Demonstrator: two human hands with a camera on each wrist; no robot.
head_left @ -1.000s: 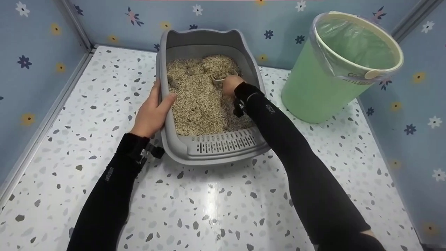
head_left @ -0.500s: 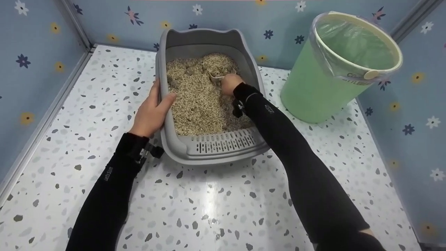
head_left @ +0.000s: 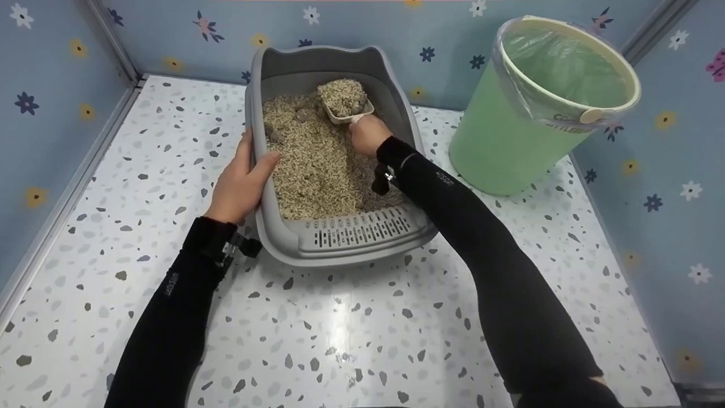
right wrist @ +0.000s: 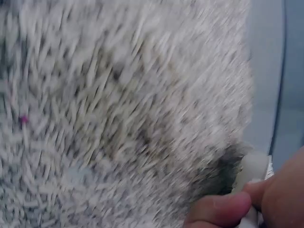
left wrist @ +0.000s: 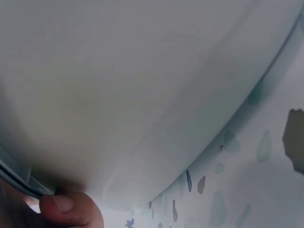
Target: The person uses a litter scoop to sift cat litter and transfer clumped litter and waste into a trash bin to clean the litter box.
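A grey litter box [head_left: 340, 258] holds tan pellet litter [head_left: 311, 170], with a few darker clumps on its surface. My right hand [head_left: 369, 135] grips the handle of a pale litter scoop [head_left: 342, 119], heaped with litter and raised near the back of the box. Close up in the right wrist view, the fingers [right wrist: 223, 209] wrap the scoop's handle. On the box's left side my left hand [head_left: 241, 184] grips the rim, thumb over the inner edge. Beneath that rim the left wrist view has the box's outer wall [left wrist: 118, 95] and a fingertip [left wrist: 71, 209].
A green trash bin [head_left: 504, 141] lined with a clear bag stands right of the litter box. Blue flowered walls [head_left: 396, 28] enclose the back and both sides. The speckled white floor [head_left: 340, 340] stretches in front of the box.
My right hand has lifted the scoop out of the litter, bringing up a heaped load that now shows above the surface. The left hand keeps its grip on the rim.
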